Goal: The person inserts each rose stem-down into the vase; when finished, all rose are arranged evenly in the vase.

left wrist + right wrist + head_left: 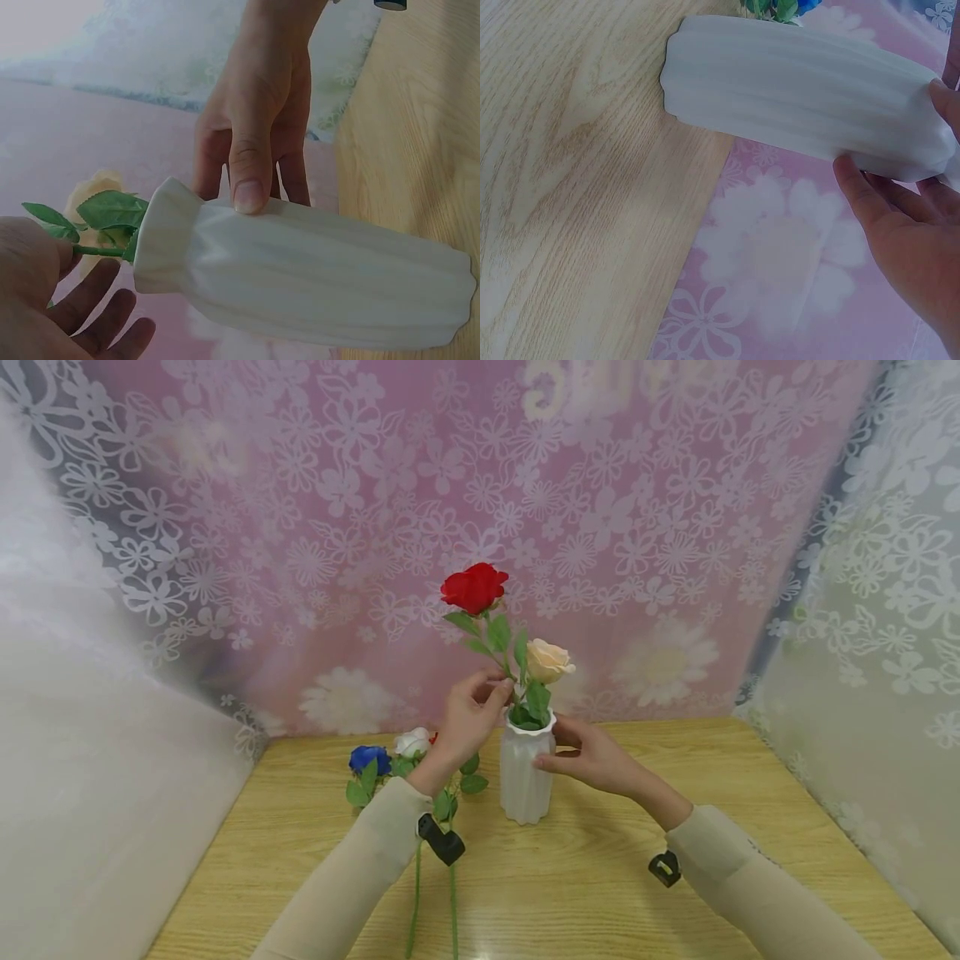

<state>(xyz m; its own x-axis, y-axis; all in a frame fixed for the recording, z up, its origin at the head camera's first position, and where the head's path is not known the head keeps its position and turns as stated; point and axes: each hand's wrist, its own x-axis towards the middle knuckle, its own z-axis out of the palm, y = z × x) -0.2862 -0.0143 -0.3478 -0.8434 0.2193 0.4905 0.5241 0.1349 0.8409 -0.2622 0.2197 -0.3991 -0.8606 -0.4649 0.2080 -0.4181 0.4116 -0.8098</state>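
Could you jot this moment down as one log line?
left hand: pinches red rose; right hand: holds white vase; cream rose: in vase; table: blue flower, white flower

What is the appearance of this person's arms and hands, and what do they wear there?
The left hand and right hand are bare, without gloves. Long cream-coloured fabric sleeves are worn, with a small, angular black device near each end.
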